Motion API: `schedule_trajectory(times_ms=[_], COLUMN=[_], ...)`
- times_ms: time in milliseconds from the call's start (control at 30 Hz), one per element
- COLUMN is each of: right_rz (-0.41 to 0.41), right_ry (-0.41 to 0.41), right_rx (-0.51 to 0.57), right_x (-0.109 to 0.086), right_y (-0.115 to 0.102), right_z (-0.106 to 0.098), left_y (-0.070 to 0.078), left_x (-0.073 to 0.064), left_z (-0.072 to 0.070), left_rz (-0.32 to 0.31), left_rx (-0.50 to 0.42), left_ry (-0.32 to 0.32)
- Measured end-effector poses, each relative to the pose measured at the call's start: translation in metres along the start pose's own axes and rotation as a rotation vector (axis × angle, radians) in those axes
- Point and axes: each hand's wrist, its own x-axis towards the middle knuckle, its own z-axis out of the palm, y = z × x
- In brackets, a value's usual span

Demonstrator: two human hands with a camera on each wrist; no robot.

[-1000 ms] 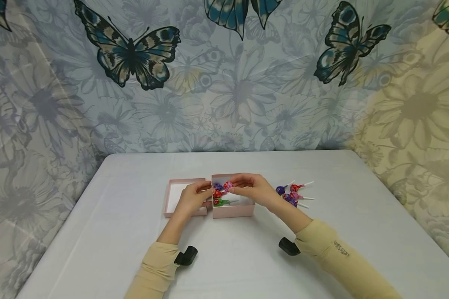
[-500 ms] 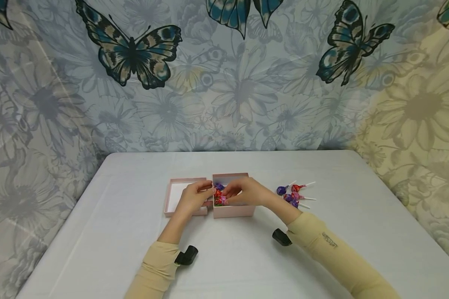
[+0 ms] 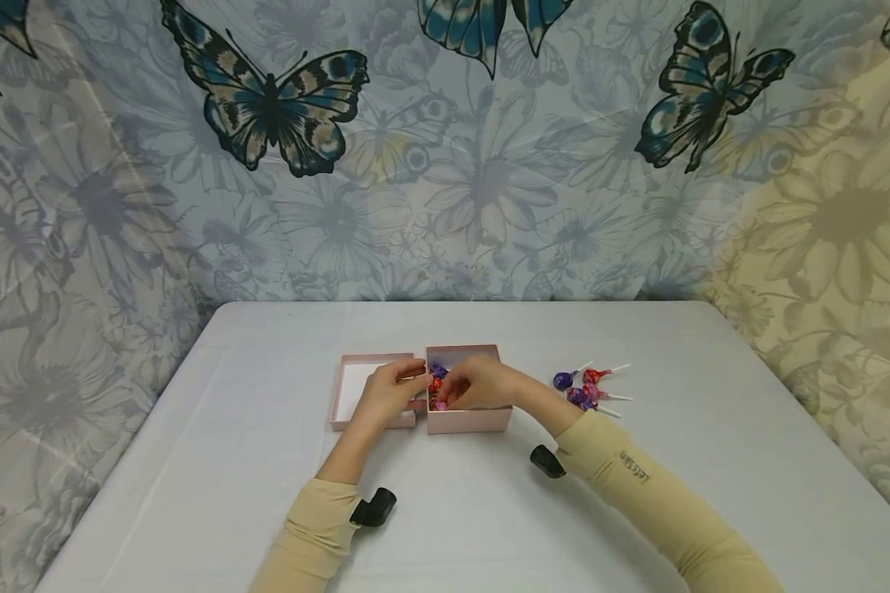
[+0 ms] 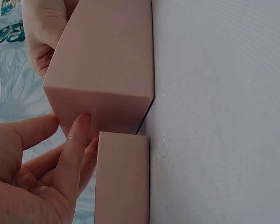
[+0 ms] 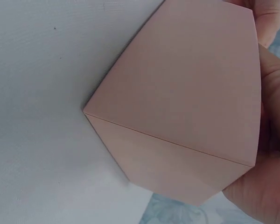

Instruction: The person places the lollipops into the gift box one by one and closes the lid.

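Note:
A pink open-topped box (image 3: 469,422) stands on the table, with several wrapped lollipops (image 3: 438,372) along its left side. My right hand (image 3: 482,384) reaches down into the box and pinches a pink lollipop (image 3: 438,405) near the front left corner; its stick is hidden by the fingers. The fingertips of my left hand (image 3: 386,394) touch the box's left wall, with the fingers fairly straight, as the left wrist view shows. In the right wrist view the box walls (image 5: 186,84) hide the right fingertips.
A shallow pink lid (image 3: 337,391) with a white inside lies left of the box, under the left hand. Several more lollipops (image 3: 564,380) lie to the right, sticks pointing right. A white cloth covers the table (image 3: 452,519); a butterfly-patterned curtain (image 3: 489,206) hangs behind.
My right hand has gone from above the box down into it, carrying the pink lollipop toward the front left corner. The left hand has stayed at the box's left wall.

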Motion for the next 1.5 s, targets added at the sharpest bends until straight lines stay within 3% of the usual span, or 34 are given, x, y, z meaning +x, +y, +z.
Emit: schedule_trajectory(times_ms=[133, 467, 733, 1033, 1267, 1500], right_rz=[0.0, -0.102, -0.147, -0.129, -0.143, -0.162], right_ry=[-0.001, -0.048, -0.032, -0.006, 0.057, 0.188], right_rx=[-0.005, -0.071, -0.078, -0.1, -0.059, 0.018], right_x=[0.002, 0.008, 0.01, 0.007, -0.002, -0.012], right_y=[0.0, 0.003, 0.008, 0.008, 0.007, 0.011], right_z=[0.003, 0.004, 0.005, 0.003, 0.001, 0.004], left_y=[-0.001, 0.0, 0.002, 0.002, 0.001, 0.0], left_x=[0.001, 0.001, 0.001, 0.002, 0.001, 0.001], left_z=[0.001, 0.002, 0.002, 0.002, 0.002, 0.003], left_rz=[-0.005, -0.024, -0.03, -0.033, -0.029, -0.036], left_rx=[-0.009, -0.009, -0.002, -0.006, -0.003, -0.016], left_ry=[0.004, 0.013, 0.015, 0.012, 0.015, 0.011])
